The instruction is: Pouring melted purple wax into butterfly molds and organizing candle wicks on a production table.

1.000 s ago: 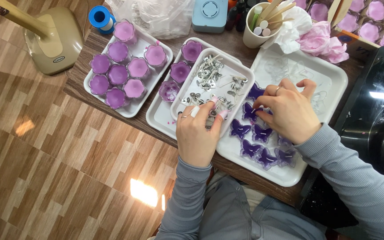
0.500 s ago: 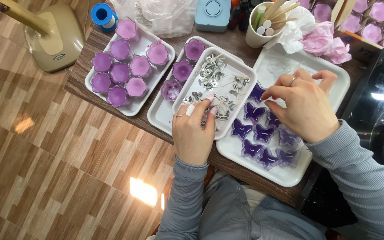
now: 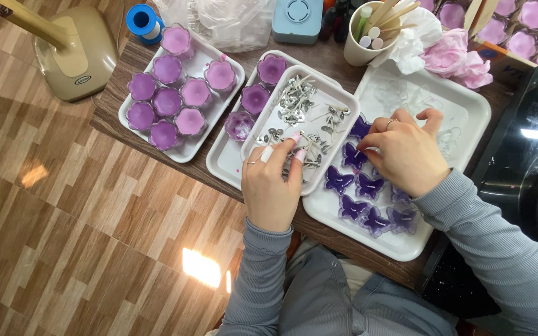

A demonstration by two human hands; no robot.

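Here the left hand [image 3: 273,180] rests over the small white tray [image 3: 337,99] of metal wick holders [image 3: 297,99], its fingertips curled down and pinching among the wicks; what exactly it grips I cannot tell. The right hand [image 3: 406,152] is half closed above the purple butterfly candles [image 3: 353,186], with thumb and forefinger pressed together on a thin white wick. These candles lie in the large white tray [image 3: 462,106]. At the left stands another tray [image 3: 203,134] with round purple candles [image 3: 168,102]
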